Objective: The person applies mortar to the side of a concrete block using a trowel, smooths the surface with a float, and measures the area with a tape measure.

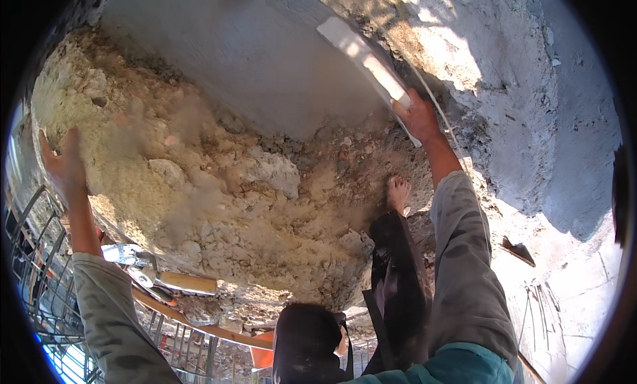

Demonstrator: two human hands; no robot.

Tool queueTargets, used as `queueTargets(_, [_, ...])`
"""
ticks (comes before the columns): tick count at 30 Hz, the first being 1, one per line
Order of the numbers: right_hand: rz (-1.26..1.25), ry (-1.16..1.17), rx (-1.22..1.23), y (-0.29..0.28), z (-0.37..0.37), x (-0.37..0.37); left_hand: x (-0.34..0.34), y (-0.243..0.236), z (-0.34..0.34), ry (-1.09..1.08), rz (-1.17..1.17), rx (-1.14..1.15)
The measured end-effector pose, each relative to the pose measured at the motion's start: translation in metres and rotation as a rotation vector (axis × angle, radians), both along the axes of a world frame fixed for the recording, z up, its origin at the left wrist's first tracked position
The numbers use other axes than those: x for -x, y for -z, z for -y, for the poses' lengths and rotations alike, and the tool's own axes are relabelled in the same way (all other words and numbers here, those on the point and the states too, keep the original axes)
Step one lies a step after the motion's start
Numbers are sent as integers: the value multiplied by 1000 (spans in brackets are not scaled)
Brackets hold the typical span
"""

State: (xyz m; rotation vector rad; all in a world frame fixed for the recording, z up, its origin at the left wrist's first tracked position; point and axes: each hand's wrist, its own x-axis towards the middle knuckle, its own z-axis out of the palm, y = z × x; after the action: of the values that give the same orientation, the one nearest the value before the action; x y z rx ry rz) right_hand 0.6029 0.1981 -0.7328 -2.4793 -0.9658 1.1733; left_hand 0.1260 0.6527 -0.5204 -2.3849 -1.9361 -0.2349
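Note:
My right hand point(419, 119) is closed around the lower part of a long, pale straightedge point(361, 56). The bar slants up and left along the right side of a smooth grey plastered surface point(252, 59). Beside my right wrist runs a thin light cord point(434, 102). My left hand point(66, 164) has its fingers spread at the far left, holding nothing. It is by the edge of the rough tan earth and rubble point(192, 178); whether the palm presses on it I cannot tell.
A trowel with a wooden handle point(189, 282) lies near my left forearm. Steel bars point(46, 258) form a cage at the lower left. A bare foot point(398, 193) rests on the rubble. Sunlit grey concrete point(531, 119) lies right, with a dark triangular piece point(517, 251).

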Motion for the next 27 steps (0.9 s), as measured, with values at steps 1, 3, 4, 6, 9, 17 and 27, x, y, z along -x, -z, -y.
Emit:
queueTargets(1, [79, -12, 101, -9, 50, -12, -5, 7, 2, 1, 38, 27])
queueTargets(3, [84, 66, 114, -33, 136, -13, -16, 2, 5, -19, 20, 24])
queueTargets(4, [91, 58, 114, -45, 174, -16, -18, 3, 8, -19, 33, 25])
queueTargets(6, [91, 75, 136, -49, 174, -7, -20, 0, 9, -18, 38, 23])
queueTargets(9, [43, 62, -14, -32, 80, 3, -18, -2, 8, -14, -66, -12])
queueTargets(17, [-79, -96, -186, 26, -60, 22, -15, 2, 0, 17, -64, -24])
queueTargets(27, [-170, -506, 111, -21, 106, 52, -24, 3, 8, -10, -8, 0])
